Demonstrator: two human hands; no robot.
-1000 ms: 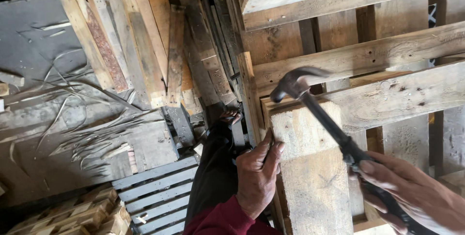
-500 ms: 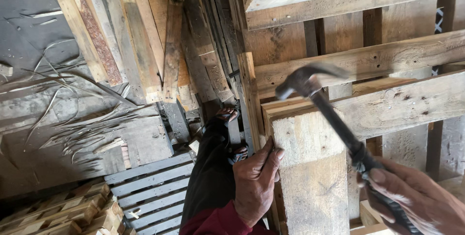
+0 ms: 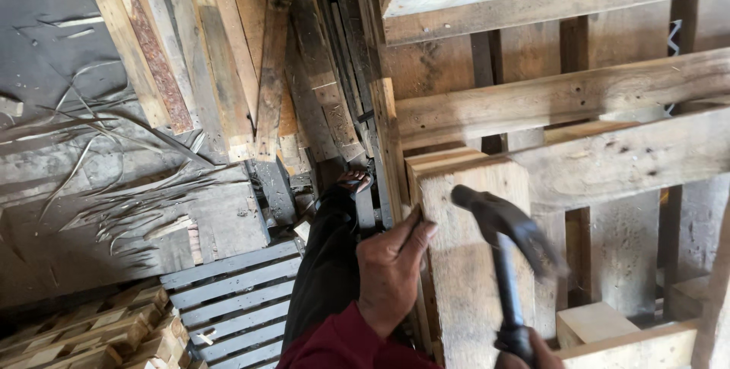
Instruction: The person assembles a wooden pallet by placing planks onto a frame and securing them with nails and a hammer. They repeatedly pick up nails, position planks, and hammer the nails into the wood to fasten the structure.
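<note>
Two hands are on this job, and each has a different sort of load. Your right hand (image 3: 536, 350) sits at the bottom edge of the view, closed around the low end of the claw hammer (image 3: 508, 251); only a sliver of it shows. That hammer looks head-heavy, with a dark steel head blurred over the board and a slim rigid shaft, so holding low on the handle gives swing but little control near your other fingers.

Your left hand (image 3: 391, 274) rests on the left edge of the upright wooden block (image 3: 471, 262), fingertips curled on its front corner just beside the hammer head. I judge the block stiff, rough and splintery, not slippery, and fairly heavy while fixed to the pallet (image 3: 563, 95). Grip its side edge, away from the face.

Loose planks (image 3: 220, 57) lean at upper left.
</note>
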